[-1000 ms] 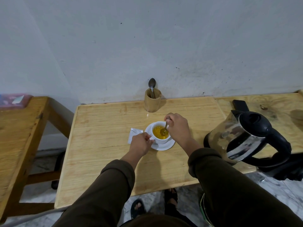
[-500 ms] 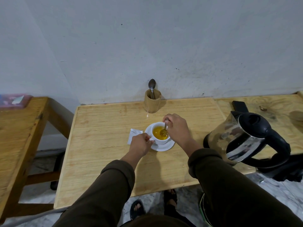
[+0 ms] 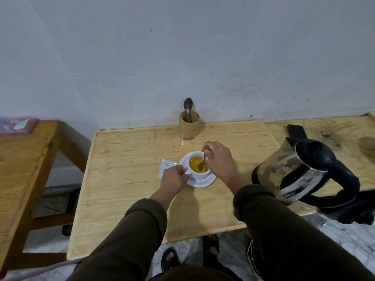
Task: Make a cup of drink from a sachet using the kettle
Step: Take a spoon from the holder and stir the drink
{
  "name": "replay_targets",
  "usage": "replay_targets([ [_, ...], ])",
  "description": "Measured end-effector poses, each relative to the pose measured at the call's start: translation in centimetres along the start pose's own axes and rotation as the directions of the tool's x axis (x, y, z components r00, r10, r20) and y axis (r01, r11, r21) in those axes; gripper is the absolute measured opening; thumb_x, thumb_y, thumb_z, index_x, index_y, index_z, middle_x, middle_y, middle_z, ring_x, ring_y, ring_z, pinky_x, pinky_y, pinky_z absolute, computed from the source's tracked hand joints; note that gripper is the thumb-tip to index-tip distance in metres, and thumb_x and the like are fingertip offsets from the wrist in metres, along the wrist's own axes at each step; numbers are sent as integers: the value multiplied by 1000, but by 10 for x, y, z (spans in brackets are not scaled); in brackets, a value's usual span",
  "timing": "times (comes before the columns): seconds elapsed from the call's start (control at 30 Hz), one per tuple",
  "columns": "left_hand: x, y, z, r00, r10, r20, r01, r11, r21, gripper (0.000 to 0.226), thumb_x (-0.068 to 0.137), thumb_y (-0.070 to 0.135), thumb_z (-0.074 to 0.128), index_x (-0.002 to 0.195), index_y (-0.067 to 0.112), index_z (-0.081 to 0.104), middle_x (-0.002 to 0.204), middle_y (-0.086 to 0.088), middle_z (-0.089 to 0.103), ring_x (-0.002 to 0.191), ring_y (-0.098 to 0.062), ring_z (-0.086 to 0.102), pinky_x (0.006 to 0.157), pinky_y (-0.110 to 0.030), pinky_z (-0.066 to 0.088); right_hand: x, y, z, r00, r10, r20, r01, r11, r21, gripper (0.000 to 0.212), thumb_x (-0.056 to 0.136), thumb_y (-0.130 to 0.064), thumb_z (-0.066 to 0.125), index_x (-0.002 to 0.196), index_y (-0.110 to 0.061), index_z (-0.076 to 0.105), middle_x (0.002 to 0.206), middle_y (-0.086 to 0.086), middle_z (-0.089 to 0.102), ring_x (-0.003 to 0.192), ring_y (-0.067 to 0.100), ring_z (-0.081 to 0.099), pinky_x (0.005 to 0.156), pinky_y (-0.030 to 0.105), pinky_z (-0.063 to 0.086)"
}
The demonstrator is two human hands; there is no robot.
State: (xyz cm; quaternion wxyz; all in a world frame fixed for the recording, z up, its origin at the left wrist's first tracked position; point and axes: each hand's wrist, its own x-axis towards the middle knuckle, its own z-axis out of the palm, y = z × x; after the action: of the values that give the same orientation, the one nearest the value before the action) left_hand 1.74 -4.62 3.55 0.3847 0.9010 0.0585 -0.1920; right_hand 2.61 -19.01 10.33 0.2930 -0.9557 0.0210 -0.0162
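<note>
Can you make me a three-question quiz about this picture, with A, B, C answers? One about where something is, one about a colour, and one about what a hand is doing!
1. Where is the kettle?
A. right of the cup
B. left of the cup
C. on the floor

2. What colour is the drink in the cup?
A. blue
B. yellow-orange
C. black

3. What is the right hand doing?
A. lifting the kettle
B. resting flat on the table
C. holding a spoon in the cup

Answers:
1 A, the kettle stands on the table's right side.
2 B, the liquid looks yellow-orange against the white cup.
3 C, its fingers pinch the spoon, whose bowl sits in the drink, while the left hand grips the cup's handle side.
</note>
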Motion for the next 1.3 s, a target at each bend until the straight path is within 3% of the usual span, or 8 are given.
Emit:
replay_targets([
  [0.3, 0, 0, 0, 1000, -7, 3, 7, 1000, -12, 33, 91, 31, 58, 115, 8, 64, 113, -9, 69, 108, -21, 61, 77, -19, 34, -4, -3, 2, 1000, -3, 17, 0, 989, 148, 19, 91, -6, 50, 94, -8, 68, 100, 8, 70, 91, 17, 60, 77, 20, 39],
  [0.53, -1, 0, -1, 1000, 6, 3, -6, 1000, 8, 34, 91, 32, 58, 113, 7, 64, 111, -10, 70, 106, -23, 62, 76, -20, 34, 0, 3, -1, 1000, -4, -14, 4, 1000, -9, 20, 94, -9, 45, 97, -9, 65, 100, 10, 64, 89, 19, 56, 77, 29, 43],
  [0.67, -2, 1, -1, 1000, 11, 6, -11, 1000, 13, 34, 91, 31, 58, 113, 6, 64, 111, -11, 70, 106, -24, 62, 75, -20, 34, -4, 2, 1, 999, -18, -33, 20, 999, 48, 23, 93, -7, 48, 101, -9, 70, 105, 11, 69, 98, 23, 62, 86, 31, 47],
  [0.77, -3, 1, -1, 1000, 3, 2, -3, 1000, 4, 34, 91, 31, 58, 115, 7, 64, 112, -10, 69, 108, -23, 61, 77, -20, 35, -7, 0, 2, 1000, -20, -1, 20, 990, 143, 21, 91, -7, 52, 98, -10, 71, 104, 8, 71, 98, 21, 63, 85, 25, 46],
  [0.9, -4, 2, -1, 1000, 4, -6, -4, 1000, 3, 34, 92, 31, 57, 114, 6, 64, 112, -10, 69, 107, -23, 61, 76, -20, 35, -8, -1, -1, 998, 37, 42, -45, 976, 213, 15, 89, -12, 55, 92, -12, 69, 97, 6, 71, 91, 22, 65, 86, 35, 53],
  [1.03, -6, 4, 0, 999, -9, -32, 9, 1000, 1, 33, 92, 31, 56, 112, 6, 64, 111, -12, 69, 107, -26, 61, 75, -22, 35, -14, 6, -8, 992, 80, 93, -95, 981, 166, 17, 90, -19, 58, 100, -12, 70, 103, 7, 61, 93, 17, 57, 82, 27, 45],
  [1.17, -8, 6, 0, 999, -5, -41, 6, 1000, 22, 34, 92, 31, 56, 113, 7, 64, 113, -13, 69, 109, -28, 61, 82, -27, 43, -23, 18, -21, 974, 177, 145, -212, 936, 282, 11, 88, -19, 62, 91, -13, 71, 83, 5, 70, 73, 16, 63, 76, 34, 54],
  [1.3, -9, 5, 0, 999, -10, -39, 11, 1000, 18, 35, 92, 33, 56, 114, 7, 64, 113, -13, 69, 108, -28, 61, 86, -29, 44, -33, 31, -34, 945, 233, 229, -295, 910, 293, 15, 84, -21, 68, 69, -17, 66, 58, 1, 64, 58, 16, 61, 64, 28, 51],
])
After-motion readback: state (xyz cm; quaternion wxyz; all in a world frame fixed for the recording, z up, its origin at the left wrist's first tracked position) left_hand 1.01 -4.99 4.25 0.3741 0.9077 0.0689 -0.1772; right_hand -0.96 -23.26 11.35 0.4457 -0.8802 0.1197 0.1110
